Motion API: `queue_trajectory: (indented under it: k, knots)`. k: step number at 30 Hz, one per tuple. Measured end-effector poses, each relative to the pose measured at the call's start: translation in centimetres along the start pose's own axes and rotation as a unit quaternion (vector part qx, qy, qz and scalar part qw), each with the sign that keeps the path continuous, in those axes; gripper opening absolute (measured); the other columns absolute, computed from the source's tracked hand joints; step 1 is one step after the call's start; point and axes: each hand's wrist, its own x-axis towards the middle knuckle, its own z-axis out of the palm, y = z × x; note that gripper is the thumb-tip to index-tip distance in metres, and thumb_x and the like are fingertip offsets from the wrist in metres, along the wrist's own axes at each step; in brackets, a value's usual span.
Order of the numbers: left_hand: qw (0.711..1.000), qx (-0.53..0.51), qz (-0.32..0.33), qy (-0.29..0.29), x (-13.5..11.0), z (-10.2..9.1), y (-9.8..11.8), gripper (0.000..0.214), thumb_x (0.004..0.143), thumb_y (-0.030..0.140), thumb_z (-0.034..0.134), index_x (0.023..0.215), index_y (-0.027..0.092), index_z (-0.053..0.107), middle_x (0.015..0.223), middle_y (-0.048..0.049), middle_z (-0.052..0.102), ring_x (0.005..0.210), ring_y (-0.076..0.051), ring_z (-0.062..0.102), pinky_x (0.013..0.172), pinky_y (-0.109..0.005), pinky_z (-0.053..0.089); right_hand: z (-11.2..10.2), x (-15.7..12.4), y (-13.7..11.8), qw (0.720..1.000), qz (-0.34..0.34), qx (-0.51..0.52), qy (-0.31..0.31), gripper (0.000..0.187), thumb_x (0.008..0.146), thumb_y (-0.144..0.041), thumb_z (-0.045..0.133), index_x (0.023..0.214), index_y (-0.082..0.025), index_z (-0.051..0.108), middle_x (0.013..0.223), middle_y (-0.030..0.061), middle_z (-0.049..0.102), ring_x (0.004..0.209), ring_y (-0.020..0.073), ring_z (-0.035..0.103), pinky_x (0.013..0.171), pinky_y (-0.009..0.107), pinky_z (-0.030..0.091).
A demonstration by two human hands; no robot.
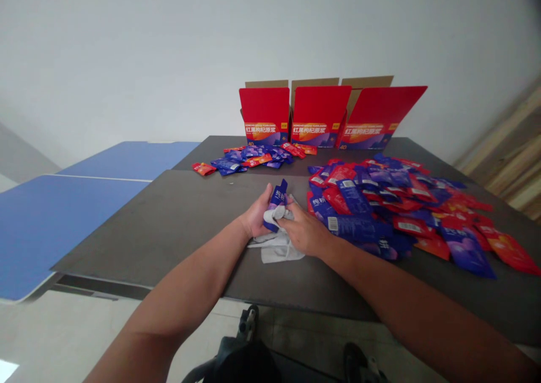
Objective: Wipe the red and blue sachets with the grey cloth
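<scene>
Near the front middle of the dark table, my left hand (256,216) is closed around a blue-purple pouch (278,196) with a narrow spout-like top pointing away from me. My right hand (305,228) grips a grey-white cloth (280,249) and presses part of it against the pouch's lower face. The rest of the cloth hangs down to the tabletop beneath both hands. Just right of my right hand spreads a big heap of red and blue pouches (355,197). Beyond my hands lies a smaller group of similar pouches (256,156).
Three red and purple cartons (265,112) with raised flaps stand in a row at the dark table's (190,219) far side, before a pale wall. A blue table (97,203) adjoins on the left. Wooden boards (515,146) lean at the right.
</scene>
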Motion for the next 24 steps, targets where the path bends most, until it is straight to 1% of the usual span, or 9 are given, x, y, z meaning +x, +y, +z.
queue_trajectory:
  k: [3, 5, 8, 10, 13, 16, 18, 22, 24]
  knots:
    - [1.0, 0.023, -0.008, -0.001, -0.1, 0.3, -0.4, 0.047, 0.087, 0.057, 0.049, 0.083, 0.013, 0.065, 0.067, -0.0068, 0.065, 0.056, -0.017, 0.061, 0.057, -0.028, 0.049, -0.1, 0.1, 0.0, 0.997, 0.075, -0.004, 0.024, 0.041, 0.09, -0.016, 0.042, 0.129, -0.023, 0.054, 0.12, 0.013, 0.047, 0.094, 0.0222, 0.058, 0.084, 0.035, 0.05]
    - [0.999, 0.046, -0.016, -0.002, -0.3, 0.5, -0.6, 0.044, 0.088, 0.055, 0.05, 0.077, 0.014, 0.063, 0.061, -0.0051, 0.061, 0.047, -0.014, 0.054, 0.049, -0.025, 0.045, 0.0, 0.2, 0.2, 0.992, 0.12, -0.003, 0.044, 0.04, 0.091, -0.017, 0.04, 0.129, -0.021, 0.053, 0.113, 0.0123, 0.049, 0.09, 0.022, 0.058, 0.083, 0.034, 0.051]
    - [0.997, 0.07, -0.03, -0.012, -0.3, 0.6, -0.6, 0.047, 0.088, 0.057, 0.048, 0.076, 0.014, 0.062, 0.061, -0.0048, 0.058, 0.045, -0.012, 0.051, 0.048, -0.024, 0.044, 0.5, 0.3, 0.9, 0.983, 0.159, 0.015, 0.094, 0.046, 0.091, -0.018, 0.039, 0.136, -0.019, 0.046, 0.113, 0.0132, 0.049, 0.1, 0.0252, 0.057, 0.089, 0.038, 0.049]
    - [0.996, 0.076, -0.037, -0.017, -0.3, 0.5, -0.6, 0.05, 0.088, 0.059, 0.047, 0.075, 0.014, 0.062, 0.062, -0.0052, 0.058, 0.046, -0.012, 0.051, 0.049, -0.024, 0.044, 0.9, 0.4, 1.3, 0.977, 0.172, 0.032, 0.123, 0.049, 0.091, -0.018, 0.039, 0.139, -0.019, 0.042, 0.118, 0.0147, 0.048, 0.109, 0.0271, 0.054, 0.095, 0.041, 0.047]
    - [0.995, 0.079, -0.054, -0.04, -0.3, 0.1, -0.4, 0.056, 0.085, 0.065, 0.046, 0.074, 0.013, 0.06, 0.064, -0.0055, 0.057, 0.048, -0.011, 0.051, 0.049, -0.024, 0.044, 1.4, 0.5, 1.9, 0.971, 0.186, 0.053, 0.144, 0.047, 0.091, -0.019, 0.036, 0.138, -0.016, 0.043, 0.125, 0.0181, 0.046, 0.121, 0.0301, 0.047, 0.099, 0.046, 0.044]
    - [0.993, 0.068, -0.067, -0.075, -0.4, -0.2, -0.2, 0.059, 0.082, 0.069, 0.046, 0.075, 0.013, 0.061, 0.066, -0.006, 0.057, 0.049, -0.011, 0.051, 0.048, -0.023, 0.043, 1.7, 0.6, 2.2, 0.964, 0.192, 0.076, 0.17, 0.044, 0.092, -0.021, 0.035, 0.135, -0.015, 0.045, 0.128, 0.0193, 0.046, 0.126, 0.0319, 0.042, 0.102, 0.051, 0.04]
    - [0.993, 0.051, -0.065, -0.086, -0.6, -0.2, 0.1, 0.055, 0.084, 0.066, 0.047, 0.081, 0.013, 0.062, 0.067, -0.0063, 0.057, 0.049, -0.012, 0.051, 0.048, -0.023, 0.043, 1.8, 0.6, 2.5, 0.958, 0.194, 0.095, 0.188, 0.044, 0.093, -0.023, 0.034, 0.135, -0.016, 0.045, 0.129, 0.0185, 0.047, 0.127, 0.0314, 0.042, 0.104, 0.053, 0.037]
    - [0.997, -0.003, -0.005, -0.079, -0.7, 0.0, 0.6, 0.047, 0.09, 0.056, 0.045, 0.095, 0.013, 0.064, 0.073, -0.0095, 0.062, 0.057, -0.014, 0.055, 0.047, -0.023, 0.042, 1.7, 0.7, 2.5, 0.954, 0.199, 0.105, 0.197, 0.045, 0.095, -0.025, 0.034, 0.138, -0.017, 0.042, 0.129, 0.0171, 0.047, 0.128, 0.0304, 0.041, 0.106, 0.052, 0.036]
    - [0.997, -0.026, 0.028, -0.07, -0.5, 0.0, 0.9, 0.049, 0.09, 0.056, 0.044, 0.095, 0.012, 0.064, 0.074, -0.0104, 0.063, 0.061, -0.016, 0.057, 0.047, -0.023, 0.042, 1.3, 0.5, 2.1, 0.963, 0.178, 0.097, 0.175, 0.045, 0.094, -0.024, 0.036, 0.138, -0.018, 0.045, 0.124, 0.016, 0.048, 0.124, 0.0293, 0.044, 0.103, 0.049, 0.04]
